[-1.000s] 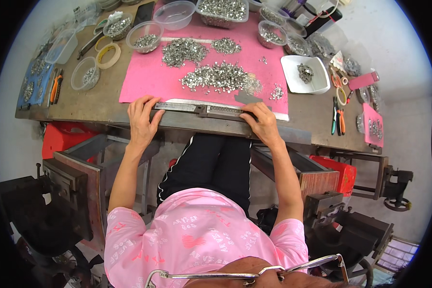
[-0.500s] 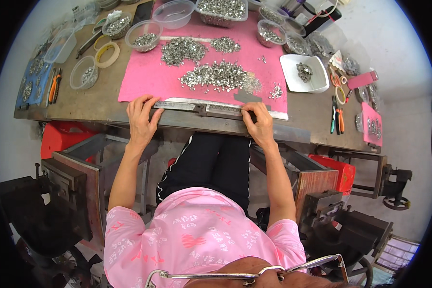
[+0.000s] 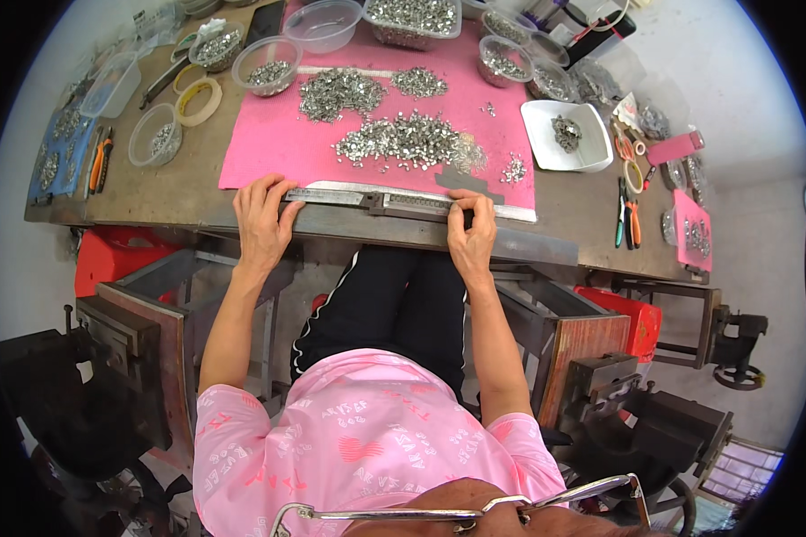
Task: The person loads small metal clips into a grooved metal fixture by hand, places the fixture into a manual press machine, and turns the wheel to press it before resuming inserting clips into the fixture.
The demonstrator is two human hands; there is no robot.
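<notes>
A long, narrow metal bar tool [image 3: 412, 207] lies along the table's near edge, with a dark sleeve near its middle and a row of small pieces or marks to the right of it. My left hand [image 3: 261, 224] grips its left end between thumb and fingers. At the right end my right hand [image 3: 472, 237] pinches with curled fingers, which partly hide that end. Just beyond, a pink mat [image 3: 264, 148] carries a wide pile of small shiny metal pieces [image 3: 403, 141] and two piles farther back. A few pieces [image 3: 514, 167] sit near the mat's right edge.
A white square dish [image 3: 567, 157] holding metal pieces stands at right. Plastic tubs [image 3: 267, 67] line the back. Pliers [image 3: 634, 224] lie right, more pliers [image 3: 100, 161] left, near tape rolls [image 3: 199, 101]. Dark vises [image 3: 121, 340] flank my seat below the table.
My right hand has shifted slightly left and its fingers have curled in more at the bar's right end. My left hand and the bar stay nearly in place.
</notes>
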